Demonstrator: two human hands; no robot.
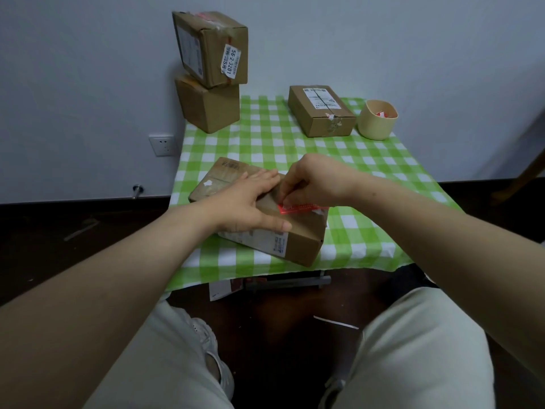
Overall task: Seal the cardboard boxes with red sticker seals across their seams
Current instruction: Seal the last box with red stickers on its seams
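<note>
A: Where is the sticker (pixel 300 207) at present?

B: It is laid along the near right edge of the top of the box (pixel 298 231), which is set at an angle on the near part of the table (pixel 368 172). Its left end appears to be pinched under the curled fingers of the right hand (pixel 315 181). The rest is seen lying flat, next to a patch of old tape.

A: And the left hand (pixel 250 202)?

B: It is spread flat on the box top, fingers straight and thumb along the near edge. Nothing is gripped by it. The box is only pressed down.

A: What could be spoiled from here?

B: Whether the seam is crossed cannot be told, since it is hidden by both hands. If the sticker is pressed down along the edge instead of across the seam, the flaps would likely be left unsealed. A crease could be caused if the pinched end is rubbed down before the rest is smoothed. Weak hold may be expected wherever wrinkled old tape is covered.

A: And the box itself?

B: It is set close to the table's near edge. If the flat hand is lifted while the sticker is pushed, the box could be slid toward that edge.

A: What else is noted?

B: What look like more stickers are kept in the cup (pixel 377 119) at the far right, beside a flat box (pixel 321 113). Two stacked boxes (pixel 209 78) are seen at the far left.
</note>
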